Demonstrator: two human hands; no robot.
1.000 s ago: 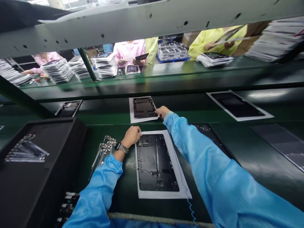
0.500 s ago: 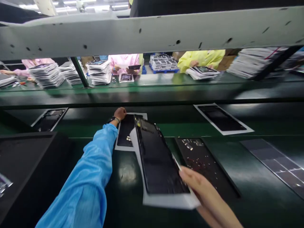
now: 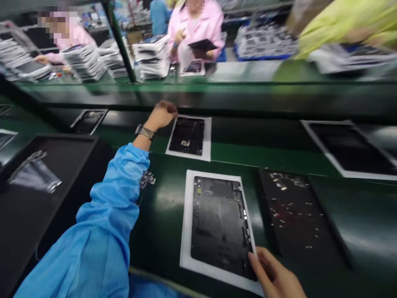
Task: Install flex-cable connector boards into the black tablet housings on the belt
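Observation:
My right hand [image 3: 274, 271] pinches the lower right edge of a black tablet housing [image 3: 218, 227], thumb on top. A white sheet [image 3: 186, 244] lies beneath that housing, low over or on the green bench. Farther away, my left hand [image 3: 163, 114], a watch on its wrist, has its fingers closed at the upper left corner of another white sheet [image 3: 206, 151]. A second black housing [image 3: 189, 132] with a small metallic piece rests on this sheet. Right of the near housing lies a black tray [image 3: 297, 219] with small metal parts scattered on it.
A large black box-like tray [image 3: 27, 215] with a clear plastic bag [image 3: 35, 176] stands at left. Another sheeted housing [image 3: 353, 145] lies at far right, and one [image 3: 89, 121] at far left. Co-workers sit behind the raised shelf [image 3: 229, 74] with stacked sheets [image 3: 151, 58].
The near housing and its sheet have come down from a tilted, raised pose to lie nearly flat in my right hand. My left hand stays by the far sheet's corner. The view has shifted.

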